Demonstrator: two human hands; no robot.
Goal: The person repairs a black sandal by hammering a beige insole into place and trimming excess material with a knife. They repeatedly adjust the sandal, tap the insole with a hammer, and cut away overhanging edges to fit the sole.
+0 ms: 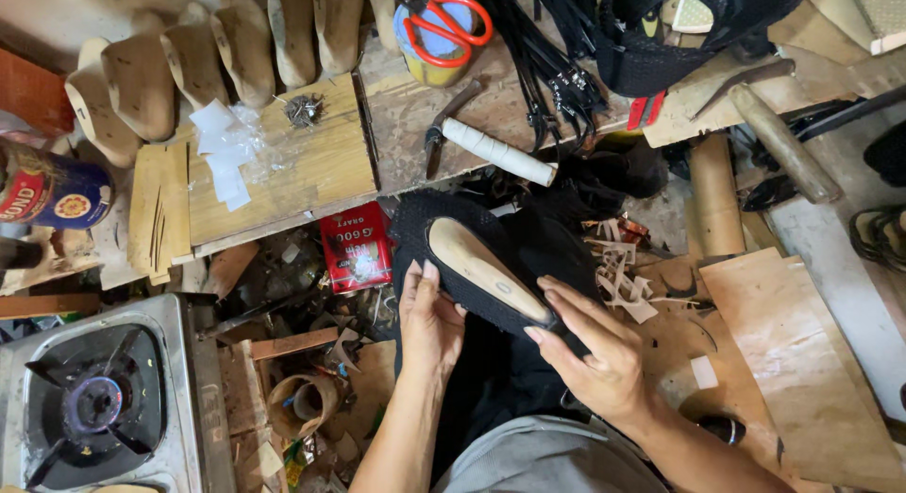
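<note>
Head view: black mesh shoe upper held on a wooden last

Head-camera footage shows a black mesh shoe upper [491,243] stretched over a pale wooden shoe last [483,267], held up in front of the person, just below the desk edge. The left hand [429,318] is clamped on the near left side of the upper, fingers pressed flat against the mesh. The right hand [590,347] is closed around the heel end, with the thumb laid along the rim beside the last.

On the cluttered wooden desk [311,163] a hammer with a white-wrapped handle [486,144] is seen just above the upper. A row of bare wooden lasts [203,59] is lined up along the far left, and orange-handled scissors [444,21] are rested on a round yellow tin. A red rectangular tin [357,248] is lying below the desk edge, left of the upper. A single-burner gas stove [99,403] is placed at the lower left.
</note>
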